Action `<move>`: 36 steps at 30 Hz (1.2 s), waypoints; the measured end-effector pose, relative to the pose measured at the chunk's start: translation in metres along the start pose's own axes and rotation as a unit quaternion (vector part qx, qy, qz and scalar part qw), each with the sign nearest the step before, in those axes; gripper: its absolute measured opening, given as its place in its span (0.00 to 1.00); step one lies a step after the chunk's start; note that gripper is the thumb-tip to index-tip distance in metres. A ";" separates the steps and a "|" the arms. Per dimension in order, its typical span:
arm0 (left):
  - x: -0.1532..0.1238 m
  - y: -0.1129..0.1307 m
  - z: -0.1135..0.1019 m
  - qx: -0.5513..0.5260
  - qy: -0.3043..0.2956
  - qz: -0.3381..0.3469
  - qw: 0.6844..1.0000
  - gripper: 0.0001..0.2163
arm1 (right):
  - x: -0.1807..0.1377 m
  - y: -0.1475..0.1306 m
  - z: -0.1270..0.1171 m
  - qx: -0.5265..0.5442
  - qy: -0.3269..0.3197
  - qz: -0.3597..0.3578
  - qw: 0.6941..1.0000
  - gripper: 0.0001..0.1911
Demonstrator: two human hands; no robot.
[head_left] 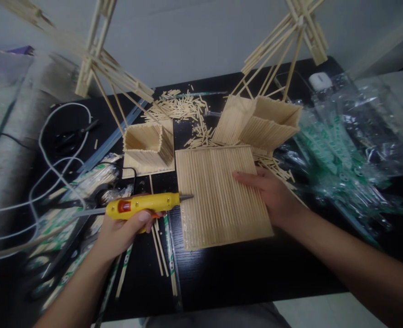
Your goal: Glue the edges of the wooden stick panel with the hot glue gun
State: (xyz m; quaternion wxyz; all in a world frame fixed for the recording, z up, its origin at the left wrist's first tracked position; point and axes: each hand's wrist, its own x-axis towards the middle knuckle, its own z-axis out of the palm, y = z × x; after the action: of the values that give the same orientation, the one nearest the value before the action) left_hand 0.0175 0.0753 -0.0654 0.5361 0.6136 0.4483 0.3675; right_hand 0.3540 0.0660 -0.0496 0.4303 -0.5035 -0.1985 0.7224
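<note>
The left hand (124, 230) is clamped round a yellow plastic glue gun (143, 205), its metal nozzle at the left edge of a flat square panel of pale wooden sticks (218, 200) lying on the black worktop (242, 273). The right hand (270, 193) lies flat on the panel, fingers together, gripping nothing. Hot glue could string onto the worktop or burn those fingers if the panel slides

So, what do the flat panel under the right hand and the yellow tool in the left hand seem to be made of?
The flat panel looks like thin, pale wooden or bamboo sticks laid side by side, matte and unpainted; fine parallel lines show. The glue gun looks like glossy yellow plastic with a grey, probably metal tip.
</note>
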 end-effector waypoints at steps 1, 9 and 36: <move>0.000 0.000 0.000 -0.002 0.009 -0.003 1.000 0.21 | 0.000 0.000 0.000 -0.002 -0.004 0.001 1.000 0.17; 0.000 0.001 -0.001 -0.004 0.046 0.000 0.999 0.21 | -0.004 -0.001 0.004 0.001 -0.043 0.015 0.999 0.16; 0.003 0.005 0.002 -0.029 0.125 0.014 0.992 0.22 | -0.007 0.003 -0.001 -0.049 -0.105 -0.011 0.993 0.16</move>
State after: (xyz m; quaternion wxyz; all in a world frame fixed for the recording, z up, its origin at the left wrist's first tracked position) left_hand 0.0214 0.0771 -0.0605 0.4888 0.5531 0.4924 0.4612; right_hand 0.3544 0.0582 -0.0477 0.3899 -0.4432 -0.2829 0.7560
